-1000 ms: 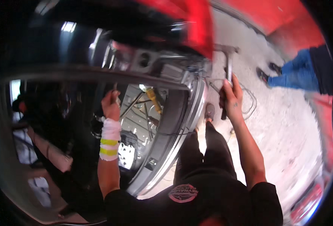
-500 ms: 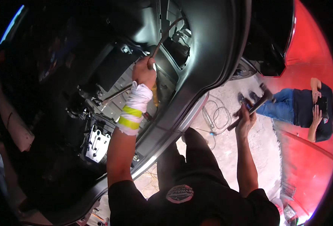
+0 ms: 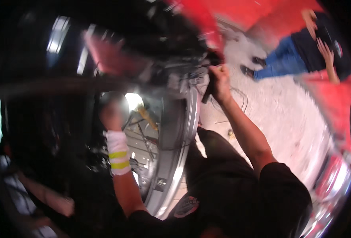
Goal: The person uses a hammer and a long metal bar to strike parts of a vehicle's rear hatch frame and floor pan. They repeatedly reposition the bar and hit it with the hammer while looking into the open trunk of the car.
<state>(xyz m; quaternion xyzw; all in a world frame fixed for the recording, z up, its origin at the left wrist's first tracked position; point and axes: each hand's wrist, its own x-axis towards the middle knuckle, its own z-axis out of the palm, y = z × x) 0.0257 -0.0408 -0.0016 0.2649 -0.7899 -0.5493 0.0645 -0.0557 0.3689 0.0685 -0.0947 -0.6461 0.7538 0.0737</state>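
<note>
My right hand is closed round the dark handle of a hammer, just outside the car's door opening. The hammer's head is lost against the dark bodywork above my fist. Inside the car, my left hand is a blur with a white cloth with yellow bands round its wrist. Its fingers are smeared, and whether it holds anything does not show. Close beside it a work lamp glows white, with a yellow handle reaching down over the stripped floor.
The pale door sill curves between my arms. A person in jeans stands on the concrete floor at the right, near a loose cable. Another person's forearm shows at the lower left. Red bodywork lies beyond.
The whole view has swung and blurred. My left hand has left the long thin bar it held near the panel opening, or the bar is hidden. My right hand has brought the hammer up toward the car.
</note>
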